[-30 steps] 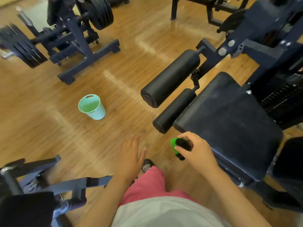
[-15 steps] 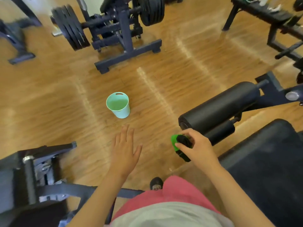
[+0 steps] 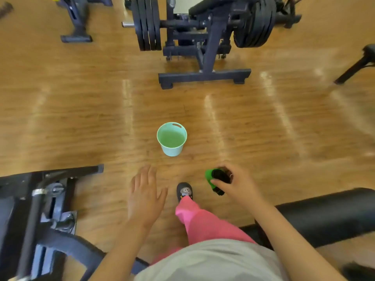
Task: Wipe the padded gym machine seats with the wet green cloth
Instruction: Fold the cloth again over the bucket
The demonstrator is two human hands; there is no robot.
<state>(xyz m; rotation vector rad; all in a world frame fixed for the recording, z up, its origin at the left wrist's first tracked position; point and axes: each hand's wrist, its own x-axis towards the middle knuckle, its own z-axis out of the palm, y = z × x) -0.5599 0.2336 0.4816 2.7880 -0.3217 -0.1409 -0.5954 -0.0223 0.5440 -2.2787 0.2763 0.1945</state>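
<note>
**Cloth bunched in the right hand, near the bucket**

Head view: the green cloth (image 3: 209, 178) is a bright, crumpled wad, partly dark where wrapped against something black that I cannot identify. The right hand (image 3: 238, 187) grips it with fingers curled tight, just nearer than and right of the mint bucket (image 3: 172, 138) on the wooden floor (image 3: 81, 110). The left hand (image 3: 145, 196) hovers flat, fingers spread, holding nothing, nearer than and left of the bucket. A black padded seat (image 3: 328, 213) lies well right of the bucket.

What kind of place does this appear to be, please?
Most likely a gym: a plate-loaded machine with stacked weight plates stands on the wooden floor, and a black padded bench sits at the right.
</note>
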